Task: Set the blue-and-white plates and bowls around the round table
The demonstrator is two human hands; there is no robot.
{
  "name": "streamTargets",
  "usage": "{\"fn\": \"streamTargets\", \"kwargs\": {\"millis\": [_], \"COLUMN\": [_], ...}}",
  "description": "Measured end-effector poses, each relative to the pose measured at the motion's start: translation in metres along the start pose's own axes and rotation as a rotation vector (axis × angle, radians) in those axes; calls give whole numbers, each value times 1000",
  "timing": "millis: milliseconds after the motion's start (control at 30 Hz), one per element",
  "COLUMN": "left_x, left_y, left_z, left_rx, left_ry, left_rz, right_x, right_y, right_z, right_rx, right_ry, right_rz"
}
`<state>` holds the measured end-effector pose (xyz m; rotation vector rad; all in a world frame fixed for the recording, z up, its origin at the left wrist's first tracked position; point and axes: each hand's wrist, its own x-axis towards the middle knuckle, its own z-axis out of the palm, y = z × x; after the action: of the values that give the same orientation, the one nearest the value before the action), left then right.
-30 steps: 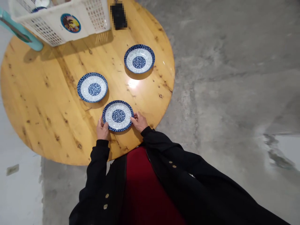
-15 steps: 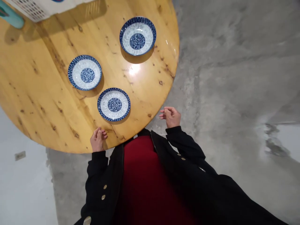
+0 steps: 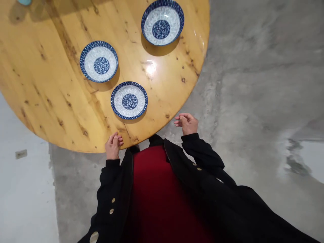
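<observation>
My left hand hovers at the near edge of the round wooden table, its fingers loosely bent and a little apart, with nothing in it. Off the table's right edge, my right hand hangs over the floor, also holding nothing, fingers half curled and apart. Nearest to both is a flat blue-and-white plate. Behind it to the left sits a deeper blue-and-white dish. A larger blue-and-white bowl stands farther back on the right. Neither hand touches any dish.
The tip of a turquoise object shows at the top left. Grey concrete floor lies to the right of the table. A white wall with a small plate on it is at the left.
The view has tilted down and shifted, so the dishes appear higher and farther right. The white basket has left the picture. Both hands stay in nearly the same pose, slightly nearer the body.
</observation>
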<state>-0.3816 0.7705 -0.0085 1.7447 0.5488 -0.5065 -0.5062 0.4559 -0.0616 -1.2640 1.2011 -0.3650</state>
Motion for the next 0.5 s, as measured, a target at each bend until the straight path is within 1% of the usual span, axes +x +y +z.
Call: {"fn": "streamTargets", "kwargs": {"millis": [100,167,233,333,500], "left_x": [-2,-2,-1,1,4], "left_y": [-7,-13,-22,-38,-70], "left_z": [-20,-41,-68,-116,-199], "left_rx": [-10,-11,-15,-22,-18], "left_ry": [-21,-35,-48,-37,9], "left_rz": [13,16,22,41,74], "right_x": [-17,-34,-56,-101,-191], "right_y": [3,7,13,26,65], "right_z": [6,16,31,63,131], "right_rx": [7,14,26,52,69], "right_ry": [6,10,-3,-68,-194], "right_rz": [-14,-33,-37,-13,-17]}}
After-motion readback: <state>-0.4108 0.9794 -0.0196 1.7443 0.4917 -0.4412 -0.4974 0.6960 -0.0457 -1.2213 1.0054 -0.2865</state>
